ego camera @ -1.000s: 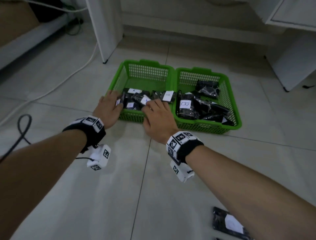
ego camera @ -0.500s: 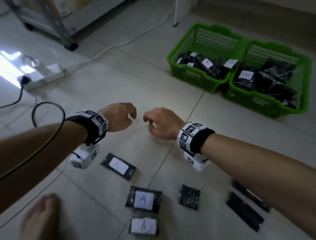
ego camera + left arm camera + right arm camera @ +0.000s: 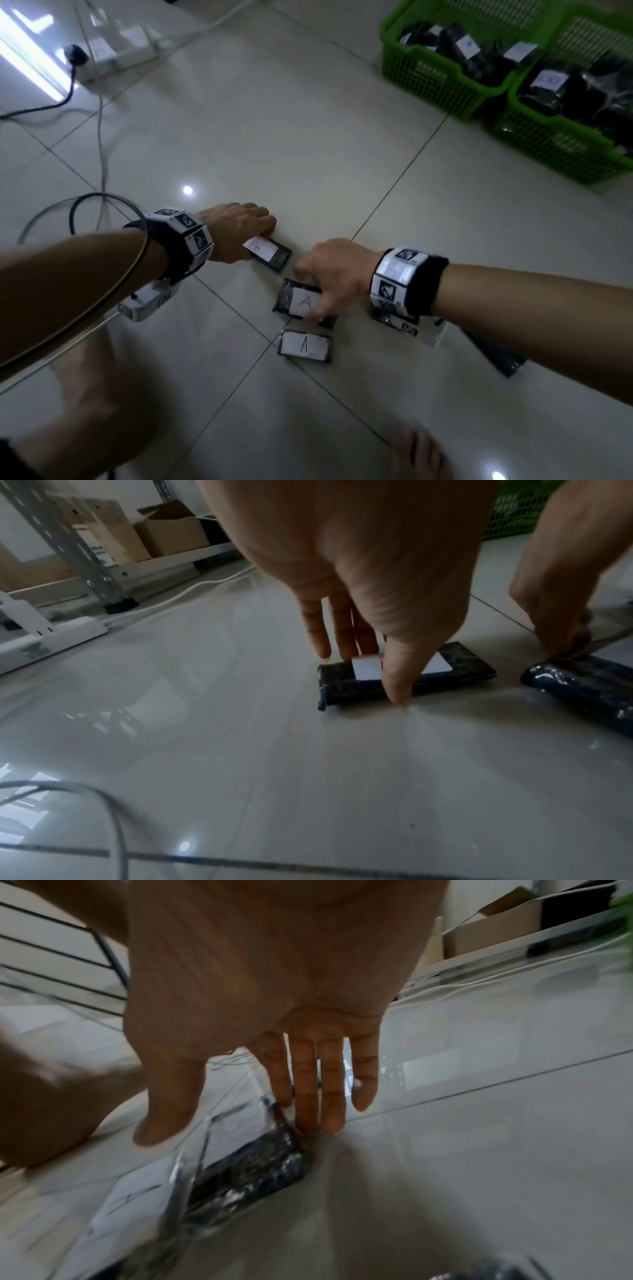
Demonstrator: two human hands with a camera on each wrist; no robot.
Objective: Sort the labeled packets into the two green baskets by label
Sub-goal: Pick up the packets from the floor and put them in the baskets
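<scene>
Three black packets with white "A" labels lie on the tiled floor. My left hand (image 3: 260,236) reaches down on the farthest one (image 3: 274,255). In the left wrist view its thumb is at the near edge of that packet (image 3: 455,666) and its fingers (image 3: 342,647) at the far edge, pinching it flat on the floor. My right hand (image 3: 308,294) is spread over the middle packet (image 3: 299,301). Its straight fingers (image 3: 308,1112) touch the edge of that packet (image 3: 246,1167) and the thumb hovers apart. The third packet (image 3: 305,346) lies nearest me. Both green baskets (image 3: 428,78) (image 3: 555,144) hold packets at the far right.
More dark packets lie under my right forearm (image 3: 500,356). A white power strip (image 3: 113,51) and cables (image 3: 99,137) run over the floor at the far left, and a black cable (image 3: 102,274) loops past my left arm. Shelving with cardboard boxes (image 3: 164,531) stands beyond. Bare feet (image 3: 421,455) show at the bottom.
Both hands left the baskets, came back to the loose packets and dropped from fists above the floor onto two A packets. The view swung left and down.
</scene>
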